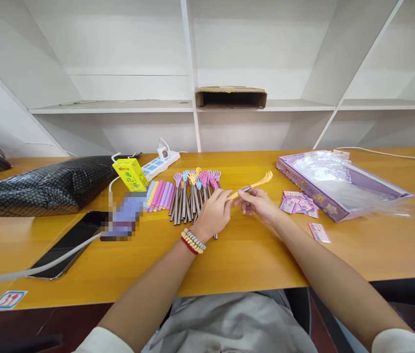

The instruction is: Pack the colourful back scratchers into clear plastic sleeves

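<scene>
Between my hands is a yellow back scratcher point(262, 180) with a claw-shaped head, a short metal neck and a yellow handle. My left hand point(215, 212) is closed around the handle end. My right hand point(257, 202) pinches it near the metal neck, with the claw pointing up to the right. Just left of my hands lies a pile of back scratcher heads on metal rods point(189, 201), in pink, blue, yellow and purple. Beside that pile, several coloured handles point(159, 195) lie in a row. My left wrist partly hides the pile.
At right are small printed cards point(298, 203) and a purple box point(318, 196) with clear plastic bags point(325, 169). At left sit a yellow drink carton point(130, 174), a power strip point(161, 164), a phone point(69, 245) with a cable, and a black wrapped package point(53, 184). Shelves hold a cardboard box point(231, 90).
</scene>
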Tool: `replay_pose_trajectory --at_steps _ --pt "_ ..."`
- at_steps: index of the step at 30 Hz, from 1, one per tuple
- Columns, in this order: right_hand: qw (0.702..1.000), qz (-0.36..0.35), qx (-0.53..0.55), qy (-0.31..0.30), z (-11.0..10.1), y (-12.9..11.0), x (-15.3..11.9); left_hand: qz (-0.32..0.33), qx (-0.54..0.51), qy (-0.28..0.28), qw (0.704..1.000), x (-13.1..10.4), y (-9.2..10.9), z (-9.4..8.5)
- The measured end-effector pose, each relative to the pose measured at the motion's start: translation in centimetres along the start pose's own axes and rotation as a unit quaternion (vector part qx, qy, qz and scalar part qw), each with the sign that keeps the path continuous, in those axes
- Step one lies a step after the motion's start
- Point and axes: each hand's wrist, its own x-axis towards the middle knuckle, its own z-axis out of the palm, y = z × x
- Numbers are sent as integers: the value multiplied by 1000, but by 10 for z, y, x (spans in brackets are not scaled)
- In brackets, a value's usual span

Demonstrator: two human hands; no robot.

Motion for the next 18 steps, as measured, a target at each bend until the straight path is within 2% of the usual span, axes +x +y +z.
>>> replay_pose_trajectory --at_steps 8,11,15,18 --pt "984 -54 105 135 -10 -4 6 -31 97 -33 994 3 1 -8" --pt "976 -97 82 179 -13 -1 8 -48 131 -44 989 4 4 -11" --pt "977 -127 17 168 -13 1 8 -63 181 -76 979 5 5 -14" --pt "982 -134 48 121 -12 1 5 -55 195 -94 975 5 4 -13"
